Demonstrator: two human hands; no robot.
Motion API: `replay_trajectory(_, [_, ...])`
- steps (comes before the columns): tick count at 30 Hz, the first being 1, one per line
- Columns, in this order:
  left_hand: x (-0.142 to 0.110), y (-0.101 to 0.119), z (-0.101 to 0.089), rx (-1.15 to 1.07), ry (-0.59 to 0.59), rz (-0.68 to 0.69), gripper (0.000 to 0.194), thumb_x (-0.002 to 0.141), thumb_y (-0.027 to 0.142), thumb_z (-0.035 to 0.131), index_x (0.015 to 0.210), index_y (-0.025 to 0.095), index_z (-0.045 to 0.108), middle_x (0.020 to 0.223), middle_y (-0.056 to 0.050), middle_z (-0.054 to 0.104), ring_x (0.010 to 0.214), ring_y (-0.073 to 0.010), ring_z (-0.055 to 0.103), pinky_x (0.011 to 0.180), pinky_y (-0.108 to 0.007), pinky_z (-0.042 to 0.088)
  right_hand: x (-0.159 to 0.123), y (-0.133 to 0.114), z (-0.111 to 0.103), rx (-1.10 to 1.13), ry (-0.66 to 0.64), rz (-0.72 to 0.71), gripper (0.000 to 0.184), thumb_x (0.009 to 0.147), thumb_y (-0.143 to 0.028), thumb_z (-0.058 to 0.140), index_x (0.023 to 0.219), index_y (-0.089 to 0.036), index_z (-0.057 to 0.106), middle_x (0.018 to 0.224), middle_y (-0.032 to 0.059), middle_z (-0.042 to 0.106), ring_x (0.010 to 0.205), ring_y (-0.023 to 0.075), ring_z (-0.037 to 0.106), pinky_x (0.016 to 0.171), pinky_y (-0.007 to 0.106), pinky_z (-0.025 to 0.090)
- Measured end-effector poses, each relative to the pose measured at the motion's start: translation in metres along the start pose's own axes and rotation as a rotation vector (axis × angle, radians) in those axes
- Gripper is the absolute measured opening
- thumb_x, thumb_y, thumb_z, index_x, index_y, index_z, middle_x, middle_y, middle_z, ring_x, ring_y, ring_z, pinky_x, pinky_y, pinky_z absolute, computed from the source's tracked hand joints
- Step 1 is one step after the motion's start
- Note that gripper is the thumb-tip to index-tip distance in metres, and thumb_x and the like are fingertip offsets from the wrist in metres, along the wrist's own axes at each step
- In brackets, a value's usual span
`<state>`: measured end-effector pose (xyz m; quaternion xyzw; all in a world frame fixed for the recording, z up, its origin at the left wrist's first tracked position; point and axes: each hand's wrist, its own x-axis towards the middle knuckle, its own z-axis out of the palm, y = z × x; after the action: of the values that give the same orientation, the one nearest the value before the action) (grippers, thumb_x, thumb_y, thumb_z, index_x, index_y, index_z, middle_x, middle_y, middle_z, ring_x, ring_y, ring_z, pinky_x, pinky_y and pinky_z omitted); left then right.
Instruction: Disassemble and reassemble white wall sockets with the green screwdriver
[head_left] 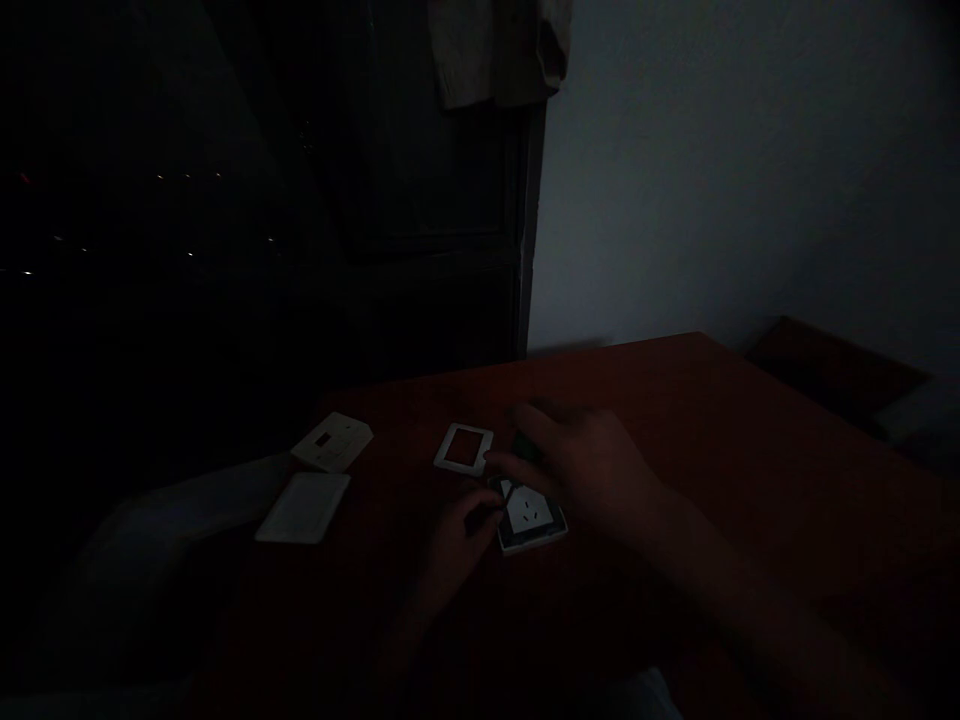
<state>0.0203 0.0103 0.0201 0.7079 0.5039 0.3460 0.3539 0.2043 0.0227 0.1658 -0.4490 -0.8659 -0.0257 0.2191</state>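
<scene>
In dim light, a wall socket with a white face and dark surround lies on the reddish table. My right hand is above its far side, fingers closed around a screwdriver with a dark green handle. The thin dark shaft slants down toward the socket's upper left corner. At the socket's left edge, my left hand has thumb and forefinger pinched close to the shaft's tip. Whatever they pinch is too small and dark to name. Just behind lies a white square frame with an open centre.
On the left side of the table lie a flat white plate and a pale panel with a rectangular hole. A pale wall rises behind. A dark window with small lights is at the left.
</scene>
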Motion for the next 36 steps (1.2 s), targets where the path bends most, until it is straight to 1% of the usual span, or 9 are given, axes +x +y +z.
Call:
replay_trajectory(2, [0.000, 0.000, 0.000, 0.015, 0.015, 0.001, 0.014, 0.083, 0.021, 0.056, 0.091, 0.023, 0.067, 0.099, -0.002, 0.068, 0.098, -0.0193, 0.062, 0.089, -0.032, 0.047, 0.001, -0.001, -0.002, -0.009, -0.021, 0.023, 0.029, 0.090, -0.048, 0.049, 0.098, -0.021, 0.057, 0.086, 0.0052, 0.067, 0.067, 0.0201, 0.064, 0.050, 0.026, 0.035])
replay_trajectory(5, [-0.001, -0.002, 0.001, 0.007, 0.022, 0.006, 0.014, 0.083, 0.020, 0.056, 0.092, 0.023, 0.066, 0.100, -0.002, 0.067, 0.098, -0.0193, 0.061, 0.089, -0.032, 0.047, -0.001, -0.001, -0.007, 0.111, -0.044, 0.026, 0.028, 0.088, -0.031, 0.053, 0.113, -0.020, 0.053, 0.102, 0.0078, 0.067, 0.081, 0.0218, 0.065, 0.059, 0.028, 0.043])
replay_trajectory(8, [-0.001, -0.004, 0.002, -0.014, -0.004, 0.001, 0.015, 0.084, 0.021, 0.055, 0.094, 0.023, 0.065, 0.101, -0.002, 0.066, 0.098, -0.0189, 0.061, 0.089, -0.032, 0.046, -0.004, 0.000, -0.012, 0.291, -0.102, -0.031, 0.050, 0.082, -0.015, 0.055, 0.130, -0.019, 0.042, 0.122, 0.0095, 0.060, 0.098, 0.0202, 0.062, 0.075, 0.029, 0.047])
replay_trajectory(14, [-0.001, 0.000, 0.000, -0.006, 0.014, 0.023, 0.012, 0.083, 0.020, 0.056, 0.090, 0.023, 0.066, 0.099, -0.001, 0.067, 0.098, -0.0188, 0.061, 0.089, -0.031, 0.046, 0.001, -0.001, -0.012, 0.034, -0.113, 0.107, 0.038, 0.092, -0.038, 0.047, 0.126, -0.022, 0.049, 0.105, 0.0089, 0.067, 0.072, 0.0207, 0.066, 0.058, 0.030, 0.044])
replay_trajectory(20, [-0.001, -0.004, -0.004, -0.009, -0.004, -0.025, 0.015, 0.084, 0.022, 0.056, 0.096, 0.024, 0.065, 0.100, -0.001, 0.068, 0.097, -0.0195, 0.062, 0.090, -0.033, 0.046, 0.002, 0.002, -0.011, 0.235, -0.094, -0.022, 0.050, 0.087, -0.020, 0.049, 0.135, -0.016, 0.038, 0.125, 0.0116, 0.059, 0.101, 0.0211, 0.062, 0.075, 0.028, 0.046])
replay_trajectory(24, [-0.002, -0.001, -0.009, -0.005, 0.029, -0.012, 0.018, 0.084, 0.024, 0.057, 0.101, 0.025, 0.065, 0.106, -0.003, 0.066, 0.102, -0.0213, 0.060, 0.092, -0.036, 0.046, 0.004, 0.004, -0.008, 0.085, -0.081, 0.071, 0.037, 0.092, -0.038, 0.047, 0.125, -0.020, 0.049, 0.105, 0.0088, 0.068, 0.081, 0.0209, 0.066, 0.061, 0.027, 0.043])
replay_trajectory(27, [-0.003, 0.001, -0.008, -0.002, 0.019, 0.018, 0.036, 0.080, 0.027, 0.064, 0.116, 0.027, 0.059, 0.124, -0.005, 0.058, 0.114, -0.0241, 0.054, 0.098, -0.039, 0.043, 0.004, 0.003, -0.006, 0.010, -0.066, 0.135, 0.035, 0.093, -0.043, 0.044, 0.118, -0.020, 0.053, 0.096, 0.0086, 0.068, 0.073, 0.0216, 0.066, 0.058, 0.029, 0.042])
replay_trajectory(32, [-0.005, -0.002, -0.002, 0.045, -0.069, 0.048, 0.077, 0.069, 0.035, 0.077, 0.137, 0.028, 0.041, 0.146, -0.008, 0.037, 0.133, -0.0296, 0.037, 0.109, -0.046, 0.033, 0.000, 0.005, -0.008, 0.320, -0.063, -0.035, 0.048, 0.085, -0.017, 0.051, 0.132, -0.017, 0.040, 0.123, 0.0097, 0.061, 0.104, 0.0198, 0.061, 0.082, 0.029, 0.046])
replay_trajectory(36, [-0.005, -0.003, 0.001, 0.054, -0.100, 0.037, 0.080, 0.069, 0.030, 0.077, 0.139, 0.027, 0.039, 0.148, -0.009, 0.036, 0.135, -0.0310, 0.033, 0.111, -0.049, 0.028, 0.003, 0.004, -0.006, 0.220, -0.064, 0.005, 0.040, 0.091, -0.031, 0.050, 0.130, -0.021, 0.045, 0.114, 0.0080, 0.064, 0.092, 0.0214, 0.065, 0.072, 0.030, 0.047])
